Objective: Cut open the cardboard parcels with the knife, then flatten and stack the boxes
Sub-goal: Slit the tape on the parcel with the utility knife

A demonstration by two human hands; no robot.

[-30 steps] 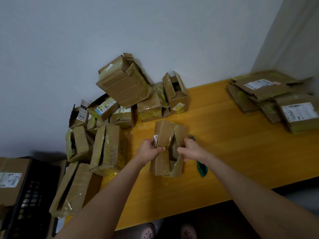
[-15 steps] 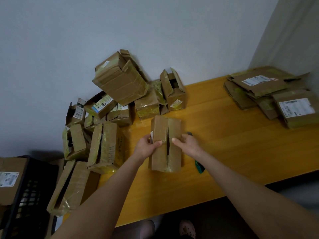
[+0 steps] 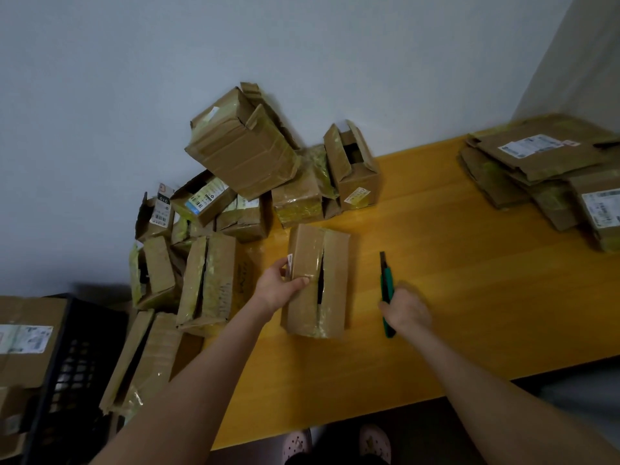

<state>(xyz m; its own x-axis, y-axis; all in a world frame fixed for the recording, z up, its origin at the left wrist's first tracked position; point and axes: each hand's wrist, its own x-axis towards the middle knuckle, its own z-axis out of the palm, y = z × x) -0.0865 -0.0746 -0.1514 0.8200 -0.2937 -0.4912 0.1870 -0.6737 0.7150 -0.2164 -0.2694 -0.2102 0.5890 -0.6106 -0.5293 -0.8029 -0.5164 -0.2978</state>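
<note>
A taped brown parcel [image 3: 307, 263] lies on the yellow table [image 3: 453, 280], its top slit lengthwise along the middle. My left hand [image 3: 280, 290] grips its left edge, thumb on the top face. To the parcel's right lies a green utility knife [image 3: 385, 280], blade end pointing away from me. My right hand [image 3: 407, 310], blurred by motion, covers the knife's handle with its fingers curled over it. Flattened boxes [image 3: 543, 162] are stacked at the table's far right.
A heap of several parcels [image 3: 241, 152], some slit open, fills the table's left end against the wall. More opened boxes [image 3: 147, 357] hang off the left edge above a black crate [image 3: 67, 380]. My feet show below the table's near edge.
My right hand left the parcel's top and moved right onto the knife, which now lies straighter. The parcel's flaps closed and it lies flat. My left hand stayed on its left edge.
</note>
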